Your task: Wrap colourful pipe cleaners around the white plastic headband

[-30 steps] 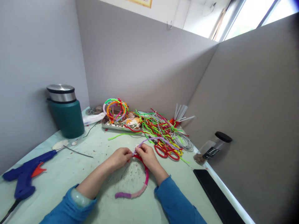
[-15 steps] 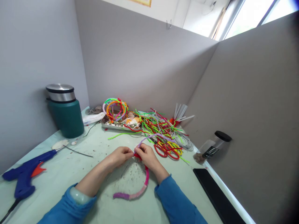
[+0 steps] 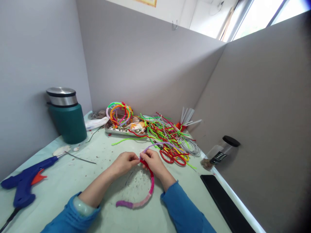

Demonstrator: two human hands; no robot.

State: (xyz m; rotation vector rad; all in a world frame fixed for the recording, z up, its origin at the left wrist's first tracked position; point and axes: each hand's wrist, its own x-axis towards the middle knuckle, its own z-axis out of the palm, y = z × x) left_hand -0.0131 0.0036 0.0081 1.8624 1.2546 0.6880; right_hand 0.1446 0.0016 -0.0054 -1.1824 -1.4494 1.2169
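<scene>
A curved band wrapped in fuzzy pipe cleaner (image 3: 151, 184) hangs below my hands, red at the top, then pink, pale pink and purple at its free end. My right hand (image 3: 155, 164) pinches its red upper end between thumb and fingers. From that same spot a long lilac pipe cleaner (image 3: 163, 142) arches away to the right. My left hand (image 3: 123, 164) is closed in a pinch right beside it, with a bit of lilac showing at the fingertips. Fingers partly hide the joint.
A blue glue gun (image 3: 24, 184) lies left, near a green flask (image 3: 66, 123). Behind are a metal tray (image 3: 116, 132) with finished hoops (image 3: 119, 113), a pipe cleaner heap (image 3: 162, 129) and red-handled scissors (image 3: 173, 158). Right are a clear jar (image 3: 220, 152) and a black strip (image 3: 223, 200).
My left fingertips have shifted very slightly at the band's end. The band's purple tail has swung a little to the left. The view has moved slightly.
</scene>
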